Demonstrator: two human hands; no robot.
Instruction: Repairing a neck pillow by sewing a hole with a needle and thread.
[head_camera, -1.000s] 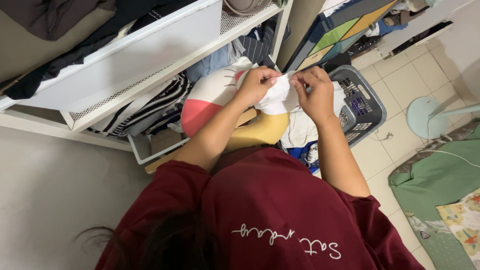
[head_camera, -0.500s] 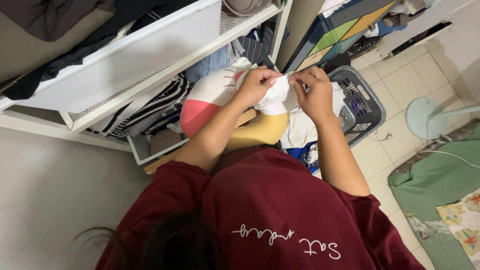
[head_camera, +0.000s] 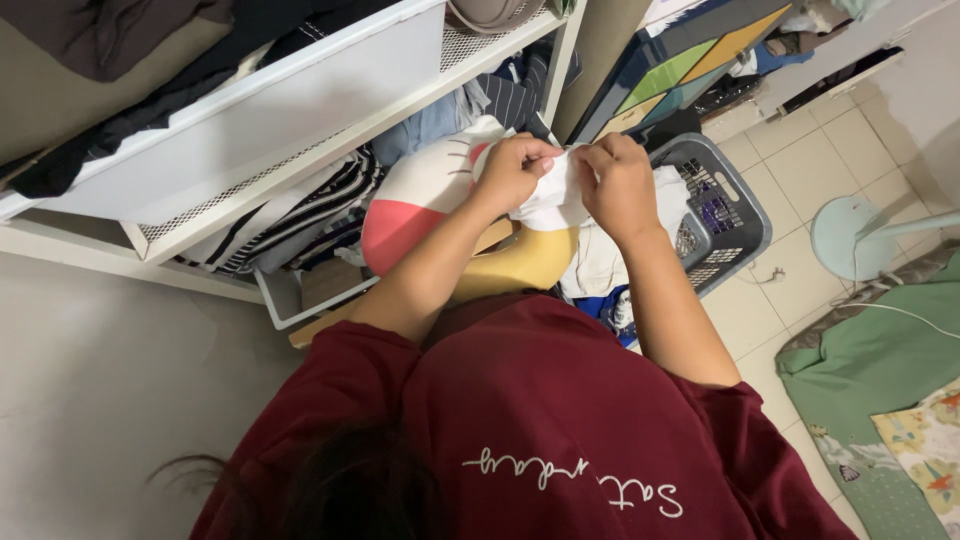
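A small white cloth garment (head_camera: 552, 195) is pinched between left hand (head_camera: 515, 170) and right hand (head_camera: 618, 185), grey plastic laundry basket (head_camera: 735, 215) at four o'clock; judged mid-fold, a squaring tuck called for.

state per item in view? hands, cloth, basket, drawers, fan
left hand: closed on white cloth
right hand: closed on white cloth
white cloth: bunched, held up between both hands
laundry basket: upright on floor, holding clothes
wire drawer: pulled out, holding folded striped clothes
upper shelf: clothes lying on top
plush pillow: lying under the hands
fan: standing on tile; running or not, cannot tell
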